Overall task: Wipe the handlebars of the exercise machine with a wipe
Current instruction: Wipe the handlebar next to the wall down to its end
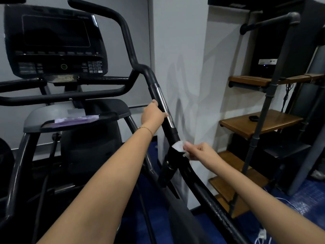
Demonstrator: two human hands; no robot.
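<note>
A crumpled white wipe (178, 146) presses against the black, slanting handlebar (159, 98), just below its silver sensor strip (164, 106).

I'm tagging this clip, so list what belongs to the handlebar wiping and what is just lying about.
In the job: handlebar, gripped by the left hand; wipe, pinched in the right hand.
Lying about: console; purple packet; wooden shelves.
</note>
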